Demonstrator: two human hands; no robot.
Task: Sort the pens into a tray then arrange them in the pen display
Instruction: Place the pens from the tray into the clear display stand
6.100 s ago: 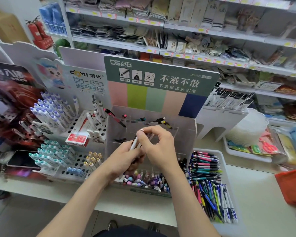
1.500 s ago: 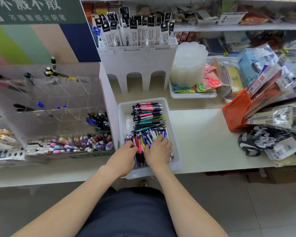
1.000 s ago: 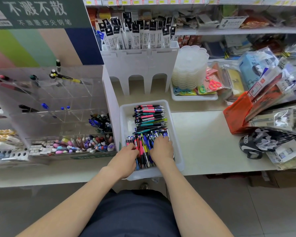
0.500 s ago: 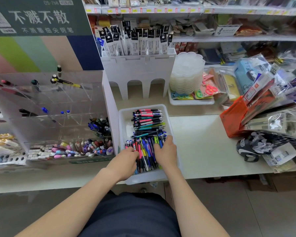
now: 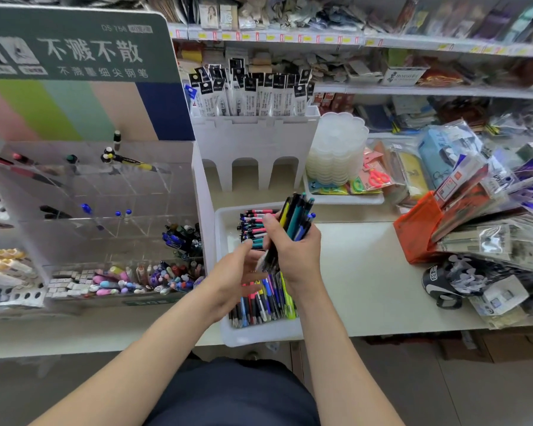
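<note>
sorting looks mostly done, as the tray [image 5: 228, 336] at the counter's near edge holds two groups of pens; the near pens [image 5: 263, 302] lie lengthwise, the far pens [image 5: 253, 229] lie crosswise in a stack at the back; arranging seems only begun, since the display [image 5: 105, 210] to the left of the tray shows many clear compartments with few or no pens in them, so i judge most of that step is left; the left hand [image 5: 234, 272] hovers over the middle of the tray, palm turned toward the right, fingers loosely spread and holding nothing that i can see, though its fingertips come close to the bundle's lower ends; the right hand [image 5: 296, 250] is raised just above the tray, fingers wrapped tight around a bundle [image 5: 294, 219] of dark, teal and yellow pens, which fans upward and away from the person; the bundle's lower tips poke out below the fist, toward the left hand; behind the tray stands a white stand [image 5: 253, 149] of packaged refills.
</note>
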